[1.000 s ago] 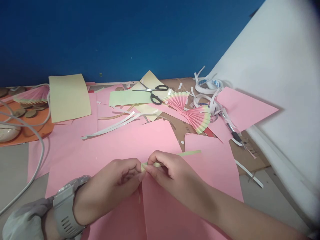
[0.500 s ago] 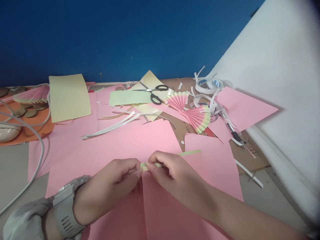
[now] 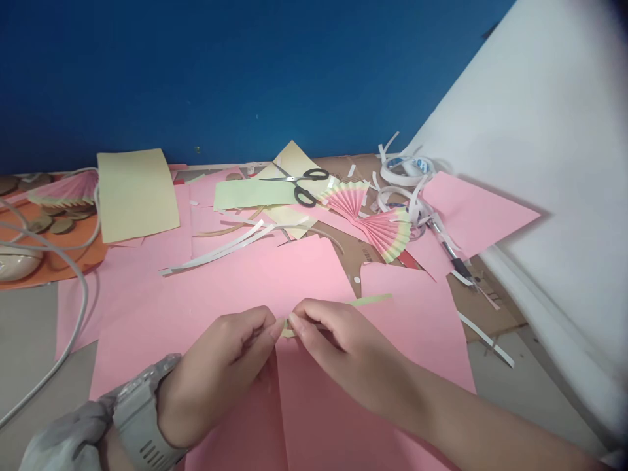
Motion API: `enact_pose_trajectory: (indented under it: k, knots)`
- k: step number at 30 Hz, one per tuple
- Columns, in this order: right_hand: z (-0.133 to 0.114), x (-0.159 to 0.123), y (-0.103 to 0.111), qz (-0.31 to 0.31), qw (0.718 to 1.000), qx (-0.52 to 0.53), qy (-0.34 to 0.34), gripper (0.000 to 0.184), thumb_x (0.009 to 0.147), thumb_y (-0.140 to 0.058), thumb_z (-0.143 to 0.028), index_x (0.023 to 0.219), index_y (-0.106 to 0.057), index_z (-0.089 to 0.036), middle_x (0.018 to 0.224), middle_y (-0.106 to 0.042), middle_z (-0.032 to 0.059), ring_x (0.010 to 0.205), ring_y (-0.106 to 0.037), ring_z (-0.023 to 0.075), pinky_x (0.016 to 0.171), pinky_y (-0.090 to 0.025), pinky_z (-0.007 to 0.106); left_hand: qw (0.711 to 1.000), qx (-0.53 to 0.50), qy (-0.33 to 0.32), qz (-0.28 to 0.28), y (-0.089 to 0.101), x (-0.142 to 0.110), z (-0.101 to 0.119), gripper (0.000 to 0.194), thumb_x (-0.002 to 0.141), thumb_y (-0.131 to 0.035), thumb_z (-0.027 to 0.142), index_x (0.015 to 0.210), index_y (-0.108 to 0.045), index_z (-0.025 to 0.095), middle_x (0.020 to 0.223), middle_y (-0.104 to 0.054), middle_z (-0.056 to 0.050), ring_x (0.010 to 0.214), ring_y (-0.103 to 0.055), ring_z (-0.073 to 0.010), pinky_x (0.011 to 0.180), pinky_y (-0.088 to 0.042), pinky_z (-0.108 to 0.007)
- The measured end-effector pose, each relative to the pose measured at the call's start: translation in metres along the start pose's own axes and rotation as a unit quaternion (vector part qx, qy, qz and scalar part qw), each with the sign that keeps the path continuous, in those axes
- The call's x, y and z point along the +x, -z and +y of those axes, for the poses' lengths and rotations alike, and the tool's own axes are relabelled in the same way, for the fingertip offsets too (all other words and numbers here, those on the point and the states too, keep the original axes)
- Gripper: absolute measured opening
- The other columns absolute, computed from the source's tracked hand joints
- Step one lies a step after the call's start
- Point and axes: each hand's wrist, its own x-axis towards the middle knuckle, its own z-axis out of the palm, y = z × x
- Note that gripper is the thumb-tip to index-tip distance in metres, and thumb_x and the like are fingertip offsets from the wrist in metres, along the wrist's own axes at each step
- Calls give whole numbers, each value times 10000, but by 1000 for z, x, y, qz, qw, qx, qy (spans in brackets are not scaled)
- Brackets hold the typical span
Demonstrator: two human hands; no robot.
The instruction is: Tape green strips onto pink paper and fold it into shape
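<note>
A pink sheet of paper [image 3: 333,405] hangs toward me, with a narrow yellow-green paper strip [image 3: 288,333] along its upper edge. My left hand [image 3: 240,347] is closed in a pinch on this green edge, thumb on the near side. Close beside it, my right hand [image 3: 328,333] pinches the same edge, its thumb tip almost touching the left thumb. Only a short bit of the strip shows between the thumbs; fingers hide the rest. Past my right knuckles, a length of green paper [image 3: 375,299] lies over pink paper.
Black-handled scissors [image 3: 304,186] lie on a green strip. Beyond are pleated pink fans [image 3: 383,229], curled tape rolls [image 3: 407,167], a pen [image 3: 451,255], white strips [image 3: 220,248] and a yellow sheet [image 3: 137,196]. A cable [image 3: 78,320] loops at left near a mouse [image 3: 19,261].
My left hand has shifted slightly right, bringing both thumbs closer together, so less of the green strip shows between them. The right hand keeps its pinch.
</note>
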Motion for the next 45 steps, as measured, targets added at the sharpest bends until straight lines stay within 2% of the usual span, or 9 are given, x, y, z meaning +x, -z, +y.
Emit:
enact_pose_trajectory:
  k: [12,18,23,30,33,35,37,41,45]
  knots:
    - [-16,-5,36,-116,987,85,-78,428,933,-312,-412,692,-571,-172,735,-583,18,670,-496,138,632,-381,256,997,-14,-30,66,-2,-3,4,387,907,-362,413,589,-417,199,496,-495,71,452,-443,-75,464,-339,-181]
    - [-8,-7,46,-128,983,92,-97,356,865,-480,-424,1137,-570,-213,736,-677,14,732,-582,168,682,-396,275,997,-32,-15,75,0,-3,4,390,902,-365,425,581,-383,204,481,-469,69,455,-439,-87,473,-340,-191]
    - [2,-10,52,-112,990,28,-77,228,892,-441,-376,807,-569,-207,725,-684,-12,679,-590,140,628,-371,252,997,-20,-8,76,1,-2,5,382,901,-361,422,592,-413,204,496,-474,62,478,-456,-103,499,-356,-205]
    - [6,-11,38,-24,990,-132,-48,354,885,-394,-487,694,-510,-213,640,-569,-42,562,-464,114,466,-240,238,998,45,41,-7,16,-19,13,399,927,-269,419,656,-479,215,542,-579,43,503,-554,-129,524,-414,-232]
    - [5,-11,30,-22,987,-154,-27,346,892,-385,-471,691,-486,-208,632,-535,-40,542,-445,110,450,-206,247,969,235,-25,77,14,-34,6,340,921,-313,371,734,-551,215,678,-633,3,621,-594,-163,583,-430,-271]
    - [4,-12,28,-23,987,-158,-26,318,898,-389,-430,687,-471,-205,622,-522,-39,527,-432,106,448,-198,251,917,333,-149,161,6,-43,-5,242,898,-389,340,964,-601,244,940,-668,-20,838,-611,-197,723,-444,-312]
    - [4,-12,27,-17,986,-164,-31,300,894,-403,-400,672,-444,-202,608,-505,-40,516,-415,103,446,-195,251,848,409,-280,186,-5,-47,-16,425,822,-523,372,1233,-499,268,1225,-588,-31,1093,-528,-254,934,-362,-387]
    - [3,-11,24,-4,982,-188,-32,282,889,-405,-360,655,-385,-203,588,-477,-48,513,-396,99,434,-195,244,834,457,-265,157,-23,-48,-32,760,734,-563,545,1368,-353,183,1449,-331,-85,1320,-273,-319,1081,-150,-473]
    - [0,-8,20,4,973,-225,-47,282,878,-410,-332,632,-367,-202,554,-445,-53,495,-387,96,423,-199,239,834,458,-262,164,-23,-45,-35,793,770,-484,573,1384,-310,102,1468,-277,-94,1349,-219,-280,1105,-108,-431]
